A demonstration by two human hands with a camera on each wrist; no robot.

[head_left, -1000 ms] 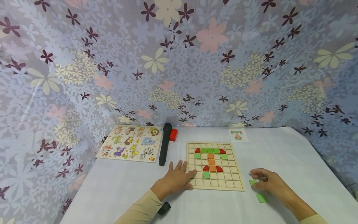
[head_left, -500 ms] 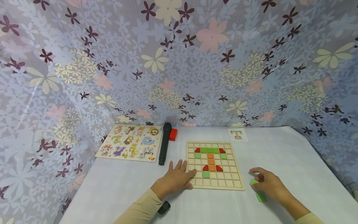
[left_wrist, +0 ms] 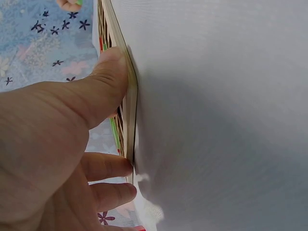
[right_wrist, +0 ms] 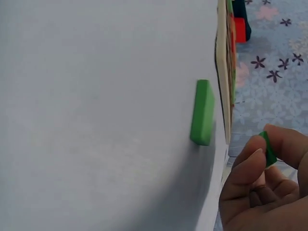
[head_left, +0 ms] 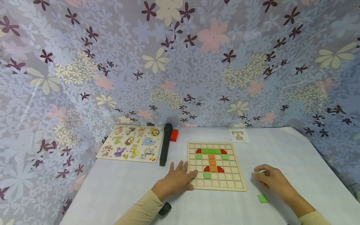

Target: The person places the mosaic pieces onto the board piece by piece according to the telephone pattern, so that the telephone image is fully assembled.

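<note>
A wooden grid board [head_left: 232,184] lies on the white table, with green, red and orange tiles set in a T-like pattern. My left hand [head_left: 176,180] rests with spread fingers on its left edge; in the left wrist view the thumb [left_wrist: 111,72] lies over the rim. To the right of the board, my right hand [head_left: 272,181] pinches a green square tile [right_wrist: 269,150] between thumb and finger, raised off the table. Another green square tile [head_left: 262,198] lies flat on the table below that hand.
A pattern card [head_left: 239,135] lies behind the board. To the left are an animal puzzle board [head_left: 132,144], a black microphone [head_left: 166,145] and a red block [head_left: 174,135]. A small black object [head_left: 165,209] sits by the left forearm. Flowered cloth hangs behind.
My right hand has picked up one green tile and moved it upward, away from the other tile. The left hand stays on the board's edge.
</note>
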